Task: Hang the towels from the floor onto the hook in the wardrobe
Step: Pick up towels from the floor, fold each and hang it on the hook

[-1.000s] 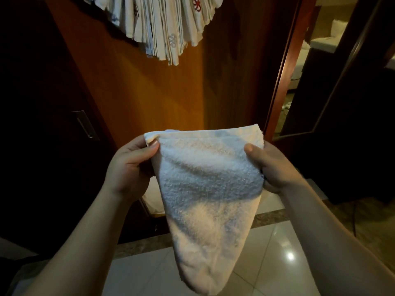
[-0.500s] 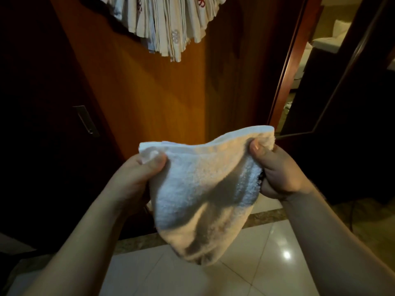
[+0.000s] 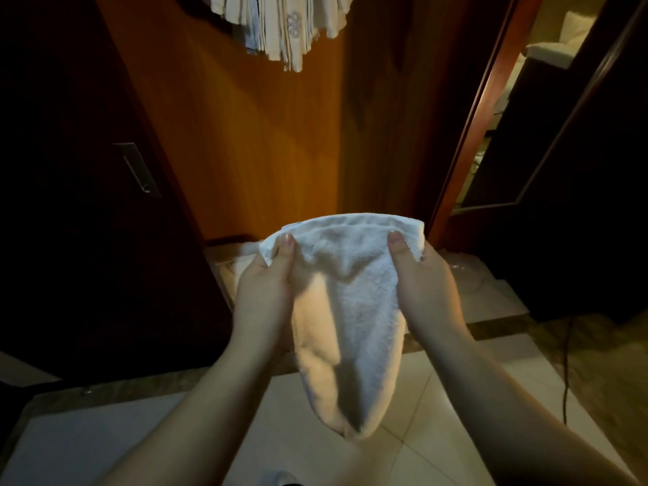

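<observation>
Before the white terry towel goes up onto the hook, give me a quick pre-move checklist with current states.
1. Left hand pinches the white terry towel at its top edge: ok.
2. Right hand pinches the opposite top corner: ok.
3. Towel clear of the glossy tiled floor, its lower end hanging free: ok.
4. Hook in view: cannot tell; only the lower ends of the striped cloths already hanging show at the top.
5. Free room on the hook: cannot tell.
6. Path up along the orange wooden wardrobe panel: ok, nothing in between.
</observation>
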A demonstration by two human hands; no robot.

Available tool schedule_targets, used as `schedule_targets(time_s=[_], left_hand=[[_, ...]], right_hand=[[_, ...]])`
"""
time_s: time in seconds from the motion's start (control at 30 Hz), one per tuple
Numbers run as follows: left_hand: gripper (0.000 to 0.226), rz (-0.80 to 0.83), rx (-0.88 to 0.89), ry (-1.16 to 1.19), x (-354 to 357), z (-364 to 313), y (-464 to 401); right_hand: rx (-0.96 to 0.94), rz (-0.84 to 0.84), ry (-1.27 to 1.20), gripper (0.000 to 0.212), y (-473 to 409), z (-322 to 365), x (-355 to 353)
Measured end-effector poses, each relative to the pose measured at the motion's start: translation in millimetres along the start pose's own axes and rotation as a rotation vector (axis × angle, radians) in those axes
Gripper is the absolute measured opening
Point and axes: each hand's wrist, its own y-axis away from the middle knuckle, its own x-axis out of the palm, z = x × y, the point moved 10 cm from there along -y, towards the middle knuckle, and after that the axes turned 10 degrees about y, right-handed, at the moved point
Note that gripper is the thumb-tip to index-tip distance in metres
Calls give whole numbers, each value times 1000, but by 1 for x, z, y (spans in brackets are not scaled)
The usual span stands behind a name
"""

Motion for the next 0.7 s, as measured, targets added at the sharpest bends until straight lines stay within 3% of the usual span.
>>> schedule_targets(time_s=[0.1,0.23,0.37,0.53,0.7], left_hand=[[24,14,76,-93,16,-8,27],[23,110,95,-104,41,-9,57],[44,136,69,-102,47,4,64],[85,499,-111,54,64,7,59],[64,586,-154,109,64,-1,46]], right_hand=[[-34,-53,-120,34,24,7,7],[-137,157,-297,27,55,27,42],[-217,328,-440,37,63,42,52],[-248,444,-390,60,59,41,53],[-298,506,-281,71,55,48,52]])
